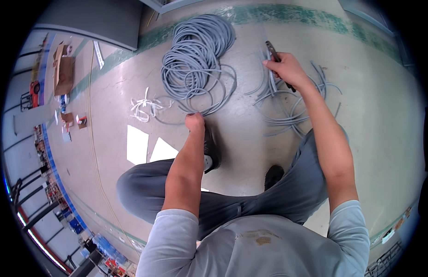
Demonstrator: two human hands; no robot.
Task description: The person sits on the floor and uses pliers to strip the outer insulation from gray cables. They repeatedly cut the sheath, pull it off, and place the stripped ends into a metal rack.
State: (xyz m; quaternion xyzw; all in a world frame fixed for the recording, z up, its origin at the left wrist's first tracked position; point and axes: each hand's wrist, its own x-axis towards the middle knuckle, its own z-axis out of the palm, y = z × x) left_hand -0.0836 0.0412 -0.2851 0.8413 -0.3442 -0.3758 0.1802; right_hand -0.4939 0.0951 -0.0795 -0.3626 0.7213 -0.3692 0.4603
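Observation:
My left hand [194,121] is closed around a grey cable [170,123] at the near end of a large loose coil of grey cable [195,55]. Loops of that coil spread out just beyond my fingers. Farther right, my right hand [288,70] grips a slim dark hand tool [272,50], like a pair of pliers; its ends stick out on both sides of the fist. Below and around this hand lies a pile of cut grey cable lengths [288,121]. Whether my fingers also touch one of them I cannot tell.
White string [144,105] lies tangled left of the coil, with white sheets [137,144] nearer me. A dark shoe [213,150] is beside my left hand. A grey cabinet [94,23] stands far left, near a cardboard box [64,74]. A thin hose or cord [90,101] runs along the floor.

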